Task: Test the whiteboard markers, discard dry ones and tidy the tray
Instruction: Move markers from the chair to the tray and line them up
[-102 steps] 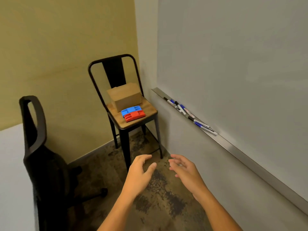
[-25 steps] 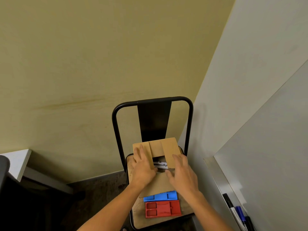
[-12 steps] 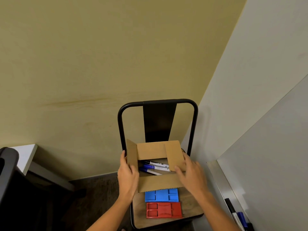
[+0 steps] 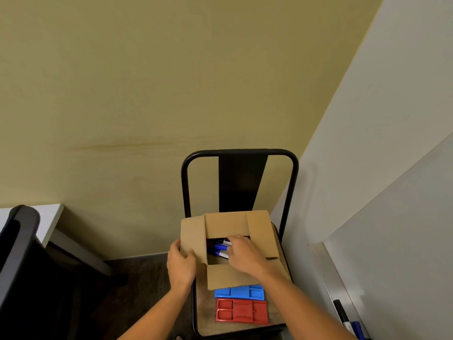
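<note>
Perched on a chair seat [image 4: 203,312]: cardboard box [image 4: 225,225], flaps open. Left hand [image 4: 181,262] pinching the left flap, thumb over its edge. Right hand [image 4: 245,253] reaching inside, fingers curved over the markers [image 4: 219,247]; whether closed on one, cannot tell. Beyond that reach, more markers on the whiteboard tray [image 4: 328,271]. Risk: dragging the light box off the seat; a snagged flap spilling markers.

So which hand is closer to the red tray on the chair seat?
Probably the left hand, but it's close. It grips the cardboard box's left flap, up and left of the red tray. The right hand reaches into the box, farther back.
</note>
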`<state>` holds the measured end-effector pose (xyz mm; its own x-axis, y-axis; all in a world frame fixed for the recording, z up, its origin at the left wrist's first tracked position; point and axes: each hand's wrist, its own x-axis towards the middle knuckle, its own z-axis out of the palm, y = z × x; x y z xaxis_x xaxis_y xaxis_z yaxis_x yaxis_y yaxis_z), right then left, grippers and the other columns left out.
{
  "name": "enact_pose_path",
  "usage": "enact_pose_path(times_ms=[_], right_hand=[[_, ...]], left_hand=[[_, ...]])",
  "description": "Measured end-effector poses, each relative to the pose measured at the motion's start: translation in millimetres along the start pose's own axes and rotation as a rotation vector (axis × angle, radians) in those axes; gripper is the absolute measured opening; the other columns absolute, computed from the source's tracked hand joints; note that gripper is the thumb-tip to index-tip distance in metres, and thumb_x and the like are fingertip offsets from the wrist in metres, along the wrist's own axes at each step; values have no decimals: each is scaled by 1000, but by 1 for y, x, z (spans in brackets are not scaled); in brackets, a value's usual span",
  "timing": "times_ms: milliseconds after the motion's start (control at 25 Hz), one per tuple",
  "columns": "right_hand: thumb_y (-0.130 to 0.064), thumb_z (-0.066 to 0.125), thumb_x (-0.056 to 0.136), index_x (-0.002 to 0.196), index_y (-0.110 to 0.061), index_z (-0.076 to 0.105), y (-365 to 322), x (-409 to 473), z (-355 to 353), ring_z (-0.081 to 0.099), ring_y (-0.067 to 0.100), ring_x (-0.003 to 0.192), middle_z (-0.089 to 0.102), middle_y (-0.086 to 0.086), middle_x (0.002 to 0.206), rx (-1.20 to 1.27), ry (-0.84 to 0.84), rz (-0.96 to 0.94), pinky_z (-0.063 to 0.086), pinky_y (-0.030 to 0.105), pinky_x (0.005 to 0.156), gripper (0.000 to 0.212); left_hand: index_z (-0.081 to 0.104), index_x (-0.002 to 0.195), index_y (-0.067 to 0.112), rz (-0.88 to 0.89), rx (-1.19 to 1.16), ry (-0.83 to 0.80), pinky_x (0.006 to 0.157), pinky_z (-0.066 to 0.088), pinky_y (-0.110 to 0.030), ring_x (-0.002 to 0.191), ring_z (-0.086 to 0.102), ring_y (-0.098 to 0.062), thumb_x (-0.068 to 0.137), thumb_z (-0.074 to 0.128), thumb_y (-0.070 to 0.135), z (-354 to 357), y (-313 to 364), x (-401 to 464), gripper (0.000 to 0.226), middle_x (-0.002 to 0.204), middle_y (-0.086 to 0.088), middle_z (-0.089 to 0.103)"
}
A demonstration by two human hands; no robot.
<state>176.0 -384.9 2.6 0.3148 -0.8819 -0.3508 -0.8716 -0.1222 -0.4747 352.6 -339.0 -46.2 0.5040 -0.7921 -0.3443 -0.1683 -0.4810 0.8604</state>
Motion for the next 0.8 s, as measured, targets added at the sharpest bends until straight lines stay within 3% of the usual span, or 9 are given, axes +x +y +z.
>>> enact_pose_path(times_ms=[80, 160, 320, 480, 560, 680, 800], right_hand=[[-16, 56, 97, 123, -9, 58, -3, 13, 2, 59, 24, 106, 61, 10, 122, -75, -110, 61, 50, 34, 89, 26], [-16, 56, 96, 121, -9, 57, -5, 25, 9, 59, 26, 105, 59, 10, 120, -152, -199, 100, 50, 38, 89, 26], [-15, 57, 96, 134, -7, 50, -4, 49, 19, 52, 35, 122, 54, 16, 135, -292, -320, 149, 45, 46, 103, 39], [-11, 52, 98, 149, -6, 30, 4, 65, 23, 23, 46, 144, 32, 20, 154, -468, -382, 164, 23, 57, 117, 56], [-11, 53, 97, 153, -8, 24, 7, 69, 27, 18, 46, 145, 26, 20, 157, -516, -410, 173, 19, 58, 117, 63], [-16, 56, 97, 152, -8, 26, 11, 72, 32, 26, 43, 143, 30, 20, 155, -556, -428, 186, 25, 57, 115, 63], [-35, 53, 101, 142, -5, 42, 17, 72, 30, 48, 37, 129, 49, 18, 144, -608, -365, 88, 41, 45, 106, 52]], left_hand=[[40, 143, 13, -13, -31, 8, 104, 47, -47, 126, 51, -26, 94, 61, 10, -2, 1, -1, 53, 136, -8, 52], [41, 142, 13, -15, -37, 22, 105, 47, -46, 127, 51, -25, 93, 63, 9, -3, 3, -2, 55, 136, -8, 52], [42, 142, 16, -14, -47, 31, 106, 47, -47, 127, 50, -22, 92, 64, 8, -5, 6, -3, 55, 136, -6, 53], [42, 142, 15, 13, -33, 45, 107, 46, -45, 128, 49, -20, 92, 64, 8, -6, 9, -4, 55, 136, -3, 52], [42, 141, 15, 18, -32, 47, 107, 45, -43, 127, 49, -19, 92, 64, 8, -7, 11, -6, 55, 136, -2, 51], [43, 141, 16, 24, -36, 54, 107, 45, -40, 125, 49, -16, 92, 64, 8, -7, 12, -9, 54, 135, 0, 50], [43, 141, 17, 18, -43, 54, 107, 46, -42, 125, 49, -16, 92, 64, 8, -7, 12, -7, 54, 136, 0, 51]])
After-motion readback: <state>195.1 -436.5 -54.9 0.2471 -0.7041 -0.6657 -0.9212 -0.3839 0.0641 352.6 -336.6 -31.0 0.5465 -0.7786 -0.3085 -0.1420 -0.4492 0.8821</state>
